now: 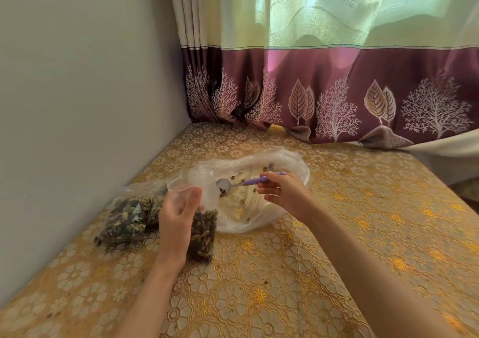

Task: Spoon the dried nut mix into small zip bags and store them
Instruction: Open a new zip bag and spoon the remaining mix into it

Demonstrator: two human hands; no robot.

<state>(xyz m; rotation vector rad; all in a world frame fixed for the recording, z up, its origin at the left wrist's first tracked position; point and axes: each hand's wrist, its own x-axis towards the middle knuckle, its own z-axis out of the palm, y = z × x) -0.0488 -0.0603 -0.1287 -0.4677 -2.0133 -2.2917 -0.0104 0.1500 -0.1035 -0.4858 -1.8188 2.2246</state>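
Far left, filled bags point(127, 216) of dark nut mix lie by the wall. Left hand point(176, 223) at centre-left, fingers curled round a small zip bag point(203, 236), half full, standing on the surface point(285, 273). Centre, a big clear bag point(259, 195), nearly empty. Right hand point(282, 192) pinches a purple spoon point(241, 183), bowl inside it.

Floral gold tablecloth point(259, 286) (lace-patterned) under filled zip bags point(124, 218), crumpled plastic bag point(259, 208).
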